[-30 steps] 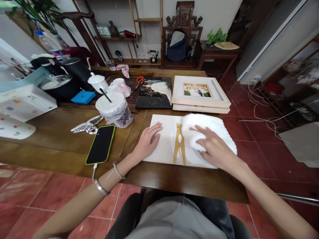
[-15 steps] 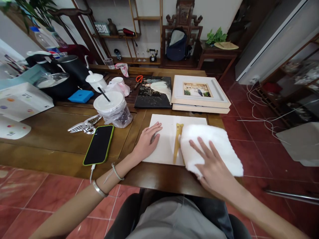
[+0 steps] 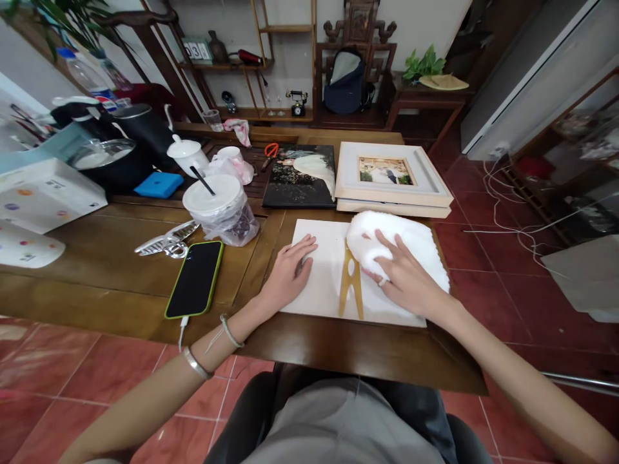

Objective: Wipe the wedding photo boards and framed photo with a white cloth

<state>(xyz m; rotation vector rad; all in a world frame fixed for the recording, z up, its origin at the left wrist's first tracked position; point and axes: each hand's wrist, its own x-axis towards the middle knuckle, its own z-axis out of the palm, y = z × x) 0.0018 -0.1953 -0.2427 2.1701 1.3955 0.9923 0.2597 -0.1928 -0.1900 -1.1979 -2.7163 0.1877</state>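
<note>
A white board [image 3: 323,277] lies flat at the near edge of the wooden table [image 3: 120,270], with a gold A-shaped stand [image 3: 351,281] on its surface. My left hand [image 3: 289,272] rests palm down on the board's left part, fingers loosely curled. My right hand [image 3: 405,278] presses a fluffy white towel [image 3: 387,240] against the board's right part, just right of the gold stand. The towel covers the board's far right corner.
Two stacked framed pictures [image 3: 391,180] and a dark picture [image 3: 300,178] lie behind the board. A phone in a green case [image 3: 196,278], a metal hair clip [image 3: 167,241] and a lidded cup in a bag [image 3: 221,210] sit to the left. Pots and boxes crowd the far left.
My right hand slid the towel toward me over the board's near right edge, then back up to the far right part. My left hand stayed put.
</note>
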